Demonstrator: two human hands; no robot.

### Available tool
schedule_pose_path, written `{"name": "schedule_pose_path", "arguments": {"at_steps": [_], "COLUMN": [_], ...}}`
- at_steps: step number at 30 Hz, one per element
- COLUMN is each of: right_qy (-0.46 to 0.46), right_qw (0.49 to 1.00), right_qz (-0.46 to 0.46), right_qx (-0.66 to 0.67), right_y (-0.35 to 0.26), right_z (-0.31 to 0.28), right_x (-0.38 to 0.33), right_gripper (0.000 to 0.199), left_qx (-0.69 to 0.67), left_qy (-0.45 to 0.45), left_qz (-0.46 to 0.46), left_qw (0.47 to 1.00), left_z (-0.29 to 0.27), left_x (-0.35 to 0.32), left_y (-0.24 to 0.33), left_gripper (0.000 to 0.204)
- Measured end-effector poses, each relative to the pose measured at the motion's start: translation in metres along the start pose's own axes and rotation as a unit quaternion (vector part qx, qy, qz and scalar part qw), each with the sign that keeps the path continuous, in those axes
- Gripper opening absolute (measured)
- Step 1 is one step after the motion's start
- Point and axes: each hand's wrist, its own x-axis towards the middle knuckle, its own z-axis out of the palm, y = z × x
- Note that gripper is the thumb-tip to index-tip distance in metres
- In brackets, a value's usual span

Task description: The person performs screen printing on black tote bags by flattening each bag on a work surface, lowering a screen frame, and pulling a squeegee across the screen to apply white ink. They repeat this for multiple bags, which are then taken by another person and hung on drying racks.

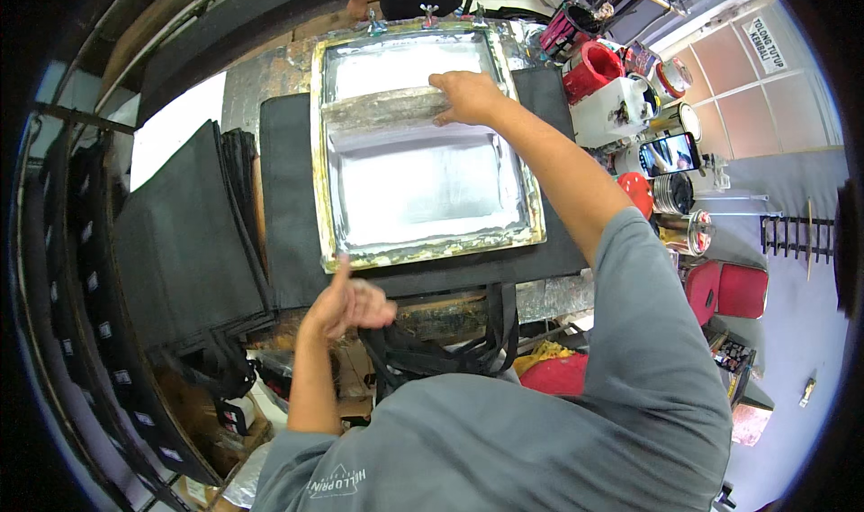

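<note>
A worn desk (261, 80) carries a flat black bag (290, 188), with a stack of black bags (193, 242) toward nine o'clock, and on the flat black bag lies a pale framed screen (423, 188). Across the framed screen's twelve o'clock half runs a grey bar (378, 112), its three o'clock end clamped between the thumb and fingers of the person's right hand (472, 98). The left hand (346, 305) is by the framed screen's seven o'clock corner, thumb pointing toward twelve, apart from the loosely curled fingers; whether its tip touches cannot be told.
</note>
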Motion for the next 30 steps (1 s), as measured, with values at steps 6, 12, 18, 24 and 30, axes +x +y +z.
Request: {"name": "schedule_pose_path", "arguments": {"at_steps": [6,12,18,24,30], "right_qy": [0.164,0.198,0.209,0.199,0.140], "right_qw": [0.983,0.969,0.969,0.974,0.984], "right_qz": [-0.003,0.013,-0.001,-0.022,-0.005], "right_qx": [-0.082,-0.144,-0.135,-0.102,-0.106], "right_y": [-0.003,-0.003,-0.021,-0.044,-0.079], "right_z": [0.029,0.061,0.075,0.087,0.095], "right_x": [-0.011,-0.018,-0.057,-0.108,-0.167], "right_gripper": [0.045,0.042,0.038,0.021,0.020], "left_qx": [0.525,0.709,0.700,0.692,0.693], "left_qy": [0.370,0.402,0.399,0.398,0.389], "left_qz": [0.584,0.425,0.470,0.461,0.493], "left_qw": [0.497,0.394,0.361,0.387,0.355], "left_z": [0.043,0.032,0.021,0.022,0.022], "left_x": [0.034,0.139,0.136,0.113,0.091], "left_y": [0.133,0.218,0.172,0.113,0.060], "left_gripper": [0.056,0.060,0.061,0.062,0.061]}}
